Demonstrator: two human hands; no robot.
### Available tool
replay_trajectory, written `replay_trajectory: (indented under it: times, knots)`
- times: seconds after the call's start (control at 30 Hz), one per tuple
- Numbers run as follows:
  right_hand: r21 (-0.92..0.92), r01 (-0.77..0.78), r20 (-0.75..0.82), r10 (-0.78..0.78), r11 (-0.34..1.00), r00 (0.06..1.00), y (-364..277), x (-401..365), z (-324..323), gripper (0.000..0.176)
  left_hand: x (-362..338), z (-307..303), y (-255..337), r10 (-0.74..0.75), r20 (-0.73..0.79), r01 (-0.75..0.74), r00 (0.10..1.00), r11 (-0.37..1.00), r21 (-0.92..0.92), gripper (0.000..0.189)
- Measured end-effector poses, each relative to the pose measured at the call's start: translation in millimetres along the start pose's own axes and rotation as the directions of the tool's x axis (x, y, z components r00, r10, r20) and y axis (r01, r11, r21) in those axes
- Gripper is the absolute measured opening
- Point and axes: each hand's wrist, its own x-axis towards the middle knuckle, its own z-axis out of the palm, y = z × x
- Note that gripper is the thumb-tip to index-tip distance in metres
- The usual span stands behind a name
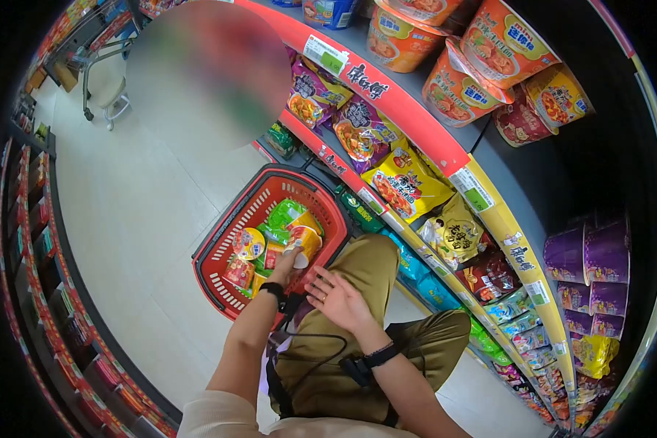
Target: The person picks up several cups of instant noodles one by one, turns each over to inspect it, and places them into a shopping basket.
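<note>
My left hand [287, 267] is closed on a yellow-orange instant noodle cup [306, 241], tilted inside a red shopping basket [333, 208]. The cup's pale round end points towards me. Around it in the basket lie another noodle cup [249, 244] with a yellow and pink lid, a green packet [283, 212] and a red packet [239, 272]. Above my knee, just right of the basket, my right hand [341, 299] has its palm up and fingers spread. Nothing is in it, and a ring shows on one finger.
Shelves on my right carry orange noodle cups [456, 86], purple noodle packets [365, 135], a yellow noodle packet [405, 184] and purple cups [588, 255]. Along the left runs another shelf [33, 241]. A wheeled chair [108, 91] stands on the pale floor [135, 219]. A dark cable [336, 338] crosses my lap.
</note>
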Motion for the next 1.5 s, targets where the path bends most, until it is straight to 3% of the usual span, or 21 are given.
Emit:
replay_trajectory:
  times: [0.03,0.1,0.17,0.23,0.3,0.37,0.43,0.47,0.63,0.83,0.93,0.97,1.03,1.1,1.13,1.2,1.23,1.33,1.37,1.43,1.5]
  knots:
    - [-0.011,0.016,-0.046,-0.017,1.0,0.999,-1.3,1.3,0.7,0.052,-10.1,-3.1,-1.9,0.073,-0.028,-0.075,0.997,0.992,-0.097,0.09]
    - [-0.001,0.026,-0.077,-0.026,1.0,0.997,1.3,7.8,-1.1,0.054,-27.2,-13.1,-7.1,0.141,-0.031,-0.143,0.99,0.986,-0.083,0.09]
    - [0.006,0.041,-0.313,-0.037,0.999,0.949,7.6,16.6,0.3,0.056,-39.7,-20.1,-14.4,0.534,-0.102,-0.54,0.839,0.841,-0.037,0.093]
    - [0.038,0.035,-0.317,-0.021,0.999,0.948,12.1,23.8,-0.4,0.055,-124.7,-3.1,20.7,0.582,-0.121,-0.588,0.804,0.809,-0.013,0.094]
    - [0.07,0.03,-0.321,-0.006,0.997,0.947,16.7,23.7,5.4,0.056,-154.1,-5.2,19.1,0.842,-0.094,-0.798,0.531,0.535,0.279,0.093]
    - [-0.007,0.09,-0.151,-0.09,0.996,0.984,18.7,14.4,14.9,0.053,-204.1,5.9,33.2,0.846,-0.086,-0.778,0.525,0.519,0.354,0.094]
    - [-0.009,0.123,-0.053,-0.123,0.992,0.991,21.4,7.2,8.6,0.052,-233.2,14.5,34.7,0.957,0.06,-0.701,0.284,0.164,0.694,0.094]
    - [-0.051,0.152,-0.032,-0.153,0.987,0.988,20.6,1.9,11.1,0.053,-247.1,22.3,32.7,0.947,0.051,-0.713,0.316,0.201,0.672,0.094]
    - [-0.248,0.393,-0.004,-0.406,0.886,0.914,1.6,-48.4,50.7,0.054,-281.9,50.5,25.0,0.96,0.139,-0.78,0.242,0.107,0.616,0.098]
    - [-0.264,0.582,0.04,-0.594,0.769,0.803,-28.2,-110.0,71.6,0.054,-320.1,89.1,37.0,0.903,0.346,-0.909,0.254,0.1,0.404,0.087]
    - [-0.192,0.622,0.04,-0.628,0.759,0.777,-33.1,-130.1,68.0,0.053,-327.8,100.7,43.3,0.872,0.456,-0.936,0.18,0.008,0.353,0.082]
    - [-0.119,0.61,0.039,-0.61,0.784,0.792,-33.7,-136.9,68.4,0.052,-330.1,103.6,45.1,0.854,0.499,-0.937,0.148,-0.041,0.347,0.082]
    - [0.026,0.569,0.049,-0.57,0.822,0.82,-33.2,-151.4,73.4,0.057,-343.3,111.2,49.3,0.825,0.535,-0.944,0.184,-0.002,0.329,0.083]
    - [0.06,0.576,0.034,-0.579,0.815,0.815,-28.9,-162.0,76.6,0.061,-353.6,120.5,54.7,0.833,0.553,-0.933,-0.032,-0.223,0.282,0.088]
    - [0.182,0.549,0.095,-0.57,0.816,0.816,-25.7,-164.0,75.7,0.063,-357.4,124.4,57.5,0.816,0.574,-0.939,-0.062,-0.242,0.243,0.1]
    - [0.414,0.425,0.199,-0.536,0.805,0.82,-20.1,-164.9,70.2,0.068,-364.2,129.4,62.0,0.777,0.629,-0.955,-0.025,-0.206,0.216,0.106]
    - [0.423,0.429,0.199,-0.544,0.798,0.815,-18.1,-160.8,63.5,0.068,-366.3,129.9,62.9,0.743,0.669,-0.967,0.016,-0.16,0.2,0.112]
    - [0.586,0.223,0.239,-0.429,0.779,0.871,-15.4,-149.1,52.2,0.069,-360.4,124.4,57.0,0.697,0.715,-0.981,0.059,-0.092,0.17,0.114]
    - [0.589,0.222,0.243,-0.432,0.777,0.868,-14.6,-148.5,50.2,0.069,-359.1,123.0,56.4,0.677,0.731,-0.986,0.08,-0.054,0.158,0.115]
    - [0.277,0.461,0.125,-0.507,0.843,0.853,-15.7,-154.7,60.7,0.054,-366.8,122.7,60.7,0.686,0.726,-0.989,0.054,-0.065,0.135,0.114]
    - [0.184,0.531,0.088,-0.552,0.827,0.83,-16.9,-163.6,66.5,0.055,-371.9,120.6,65.5,0.731,0.681,-0.994,0.04,-0.039,0.1,0.115]
